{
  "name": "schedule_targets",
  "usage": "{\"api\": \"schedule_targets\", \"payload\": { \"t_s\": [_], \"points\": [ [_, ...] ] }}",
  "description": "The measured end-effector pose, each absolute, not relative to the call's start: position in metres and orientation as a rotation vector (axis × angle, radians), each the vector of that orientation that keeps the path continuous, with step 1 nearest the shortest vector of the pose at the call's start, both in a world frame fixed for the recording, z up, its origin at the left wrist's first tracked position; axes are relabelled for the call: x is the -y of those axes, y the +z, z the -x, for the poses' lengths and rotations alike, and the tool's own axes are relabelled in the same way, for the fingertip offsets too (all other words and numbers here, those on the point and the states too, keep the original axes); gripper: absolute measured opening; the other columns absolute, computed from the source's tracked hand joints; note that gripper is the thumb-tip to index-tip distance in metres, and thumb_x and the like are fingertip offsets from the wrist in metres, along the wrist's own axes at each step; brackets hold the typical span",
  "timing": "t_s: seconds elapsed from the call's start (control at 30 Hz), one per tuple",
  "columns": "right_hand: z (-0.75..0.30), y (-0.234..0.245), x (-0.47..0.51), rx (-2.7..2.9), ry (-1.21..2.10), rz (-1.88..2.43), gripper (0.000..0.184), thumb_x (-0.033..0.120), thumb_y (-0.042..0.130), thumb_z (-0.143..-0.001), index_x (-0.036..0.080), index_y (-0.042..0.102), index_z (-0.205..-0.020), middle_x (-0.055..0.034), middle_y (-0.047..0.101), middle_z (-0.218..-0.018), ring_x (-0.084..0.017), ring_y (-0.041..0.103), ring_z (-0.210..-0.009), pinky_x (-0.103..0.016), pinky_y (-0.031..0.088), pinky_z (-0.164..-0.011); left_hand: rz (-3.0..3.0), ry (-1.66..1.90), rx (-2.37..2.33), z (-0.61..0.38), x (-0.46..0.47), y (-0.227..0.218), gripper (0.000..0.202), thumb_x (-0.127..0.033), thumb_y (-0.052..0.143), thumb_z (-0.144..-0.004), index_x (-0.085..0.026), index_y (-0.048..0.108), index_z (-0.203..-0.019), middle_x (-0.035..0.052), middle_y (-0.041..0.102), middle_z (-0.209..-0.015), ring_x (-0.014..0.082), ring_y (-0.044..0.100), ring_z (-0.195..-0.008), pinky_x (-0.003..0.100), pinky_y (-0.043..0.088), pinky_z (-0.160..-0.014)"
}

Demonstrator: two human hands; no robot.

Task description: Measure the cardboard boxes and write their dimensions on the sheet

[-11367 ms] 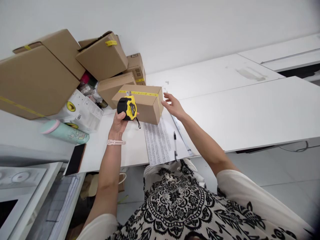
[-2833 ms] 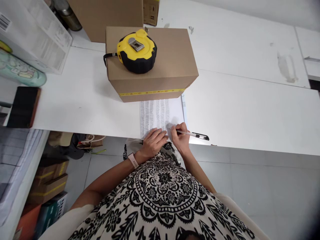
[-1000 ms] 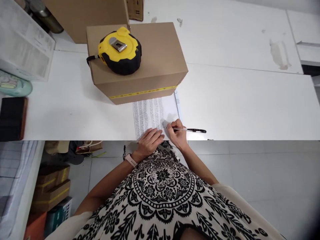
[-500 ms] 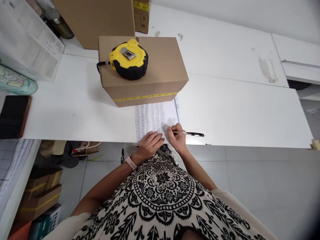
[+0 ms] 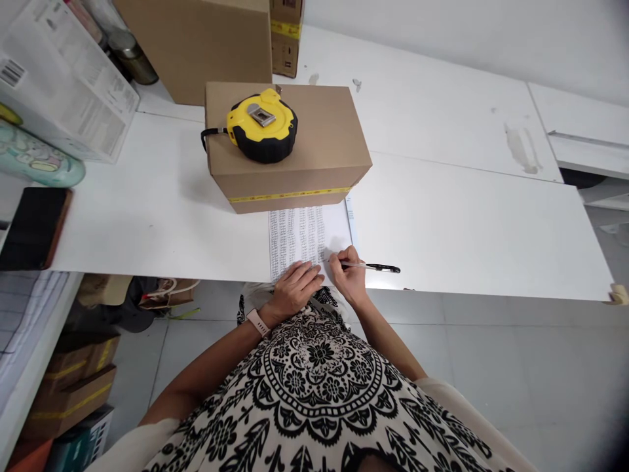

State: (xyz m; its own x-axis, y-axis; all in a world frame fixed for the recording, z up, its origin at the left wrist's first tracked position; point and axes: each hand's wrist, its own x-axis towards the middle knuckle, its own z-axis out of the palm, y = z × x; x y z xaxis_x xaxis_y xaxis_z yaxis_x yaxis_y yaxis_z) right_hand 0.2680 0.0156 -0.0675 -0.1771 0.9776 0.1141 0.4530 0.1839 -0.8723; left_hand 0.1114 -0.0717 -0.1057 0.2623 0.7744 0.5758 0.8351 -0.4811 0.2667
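Observation:
A printed sheet of paper [image 5: 299,236] lies at the near edge of the white table [image 5: 466,223]. My left hand [image 5: 295,288] rests flat on the sheet's lower end, fingers spread. My right hand [image 5: 348,276] is closed on a black pen [image 5: 373,267], its tip touching the paper's right side. Just beyond the sheet stands a brown cardboard box [image 5: 324,151] with a yellow tape strip along its front. A yellow and black tape measure [image 5: 262,124] lies on top of the box.
Larger cardboard boxes [image 5: 196,46] stand at the back left. A white printed carton [image 5: 63,85], a mint green bottle [image 5: 39,164] and a dark phone [image 5: 32,226] sit at the left. More boxes [image 5: 69,387] are on the floor below.
Earlier my left hand held the tape measure against the box; it now lies on the box. Over the last second both hands stay on the paper and only the view has shifted.

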Motion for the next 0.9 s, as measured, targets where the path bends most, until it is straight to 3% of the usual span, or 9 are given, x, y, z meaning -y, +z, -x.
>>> {"api": "schedule_targets", "payload": {
  "t_s": [0.9],
  "points": [
    [-0.2682, -0.0688, -0.0159, 1.728, 0.96, 1.352, 0.029, 0.036, 0.059, -0.09, 0.025, 0.039, -0.07, 0.0078, 0.042, -0.057, -0.011, 0.041, -0.052, -0.027, 0.035, -0.056, 2.426, -0.984, 1.571, -0.1113, 0.072, -0.1056, 0.02, -0.027, 0.061, -0.1, -0.021, 0.072, -0.115, 0.0072, 0.076, -0.12, 0.0245, 0.068, -0.12, 0.044, 0.05, -0.111]
  ]
}}
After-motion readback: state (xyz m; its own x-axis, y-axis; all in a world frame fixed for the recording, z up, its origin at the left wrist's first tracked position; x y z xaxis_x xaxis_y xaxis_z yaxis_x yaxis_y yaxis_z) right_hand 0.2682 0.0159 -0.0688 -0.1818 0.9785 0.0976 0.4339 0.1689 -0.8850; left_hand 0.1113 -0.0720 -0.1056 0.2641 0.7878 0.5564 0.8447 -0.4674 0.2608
